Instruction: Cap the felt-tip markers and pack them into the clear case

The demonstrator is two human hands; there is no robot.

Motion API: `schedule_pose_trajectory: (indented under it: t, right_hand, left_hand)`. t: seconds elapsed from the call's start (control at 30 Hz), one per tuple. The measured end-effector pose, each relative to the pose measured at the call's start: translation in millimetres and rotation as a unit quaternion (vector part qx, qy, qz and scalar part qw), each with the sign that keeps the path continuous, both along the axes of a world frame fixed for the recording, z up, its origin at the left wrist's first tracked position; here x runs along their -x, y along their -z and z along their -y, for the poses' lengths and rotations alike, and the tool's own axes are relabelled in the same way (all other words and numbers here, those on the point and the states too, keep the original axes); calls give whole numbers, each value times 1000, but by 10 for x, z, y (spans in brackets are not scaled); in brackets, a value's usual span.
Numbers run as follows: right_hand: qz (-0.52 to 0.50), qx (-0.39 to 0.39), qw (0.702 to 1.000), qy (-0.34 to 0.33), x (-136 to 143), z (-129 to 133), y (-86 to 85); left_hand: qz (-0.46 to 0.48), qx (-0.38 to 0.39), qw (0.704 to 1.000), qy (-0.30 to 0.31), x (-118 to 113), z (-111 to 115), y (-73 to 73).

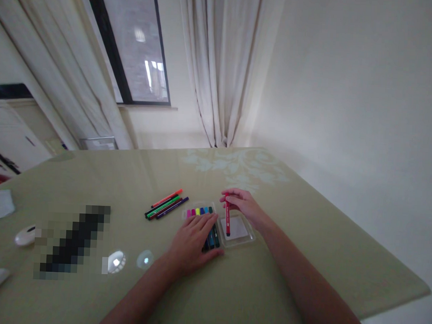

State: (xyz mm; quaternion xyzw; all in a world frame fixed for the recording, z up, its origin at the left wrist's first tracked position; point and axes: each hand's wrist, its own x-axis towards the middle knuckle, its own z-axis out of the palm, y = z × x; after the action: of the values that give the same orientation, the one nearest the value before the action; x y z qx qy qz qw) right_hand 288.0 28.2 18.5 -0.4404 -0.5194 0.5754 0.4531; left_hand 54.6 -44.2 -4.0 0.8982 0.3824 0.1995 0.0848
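Observation:
My right hand (242, 203) pinches a red marker pen (228, 220) near its upper end. The pen points down over the clear plastic lid (247, 239) of a marker case. Lying flat, with fingers stretched out, my left hand (194, 240) rests across the other half of the case, on a row of markers (212, 238). Pink, yellow, blue and dark green marker ends (198, 212) show beyond its fingers; the rest of the row is partly hidden under the hand. To the left of the case, several loose markers (167, 206) in orange, green, black and purple lie side by side.
A blurred-out dark object (76, 239) and a white computer mouse (24, 236) lie on the left of the table (268, 279). White items sit at the far left edge. Curtains (220, 62) and a window (135, 39) stand behind; a wall runs along the right.

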Motion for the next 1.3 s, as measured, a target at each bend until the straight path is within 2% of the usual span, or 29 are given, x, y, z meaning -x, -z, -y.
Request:
schedule_pose_trajectory:
  t: [0.17, 0.33, 0.47, 0.77, 0.9, 0.97, 1.0, 1.07, 1.17, 1.23, 1.3]
  right_hand:
    - [44, -16, 997, -60, 81, 23, 124]
    - [138, -96, 985, -42, 111, -20, 200]
    - [261, -171, 950, -26, 135, -2, 187]
    - [450, -263, 851, -65, 235, 111, 74]
    - [476, -274, 833, -70, 245, 142, 59]
    - [460, -278, 841, -62, 233, 136, 73]
    - [445, -276, 850, -53, 224, 127, 83]
    - [413, -267, 870, -34, 202, 101, 106]
    - [379, -253, 890, -6, 172, 56, 135]
    - [366, -250, 896, 8, 159, 34, 146]
    - [355, -249, 901, 21, 153, 24, 146]
  left_hand:
    - [-8, -2, 1000, -2, 65, -41, -31]
    - [-16, -10, 1000, 23, 40, -11, -86]
    - [-21, -18, 999, 44, -1, 27, -91]
    - [-1, -10, 1000, 26, -76, 67, -108]
    - [22, -6, 999, 36, -63, 36, -121]
    - [56, 4, 998, -2, 15, -46, -124]
    - [72, 4, 996, -48, 76, -102, -124]
    - [82, -21, 980, -182, 235, -220, -117]
    - [-11, -45, 940, -338, 500, -357, -84]
    - [-65, -33, 923, -377, 631, -401, -54]
    - [-90, -20, 919, -384, 695, -418, -29]
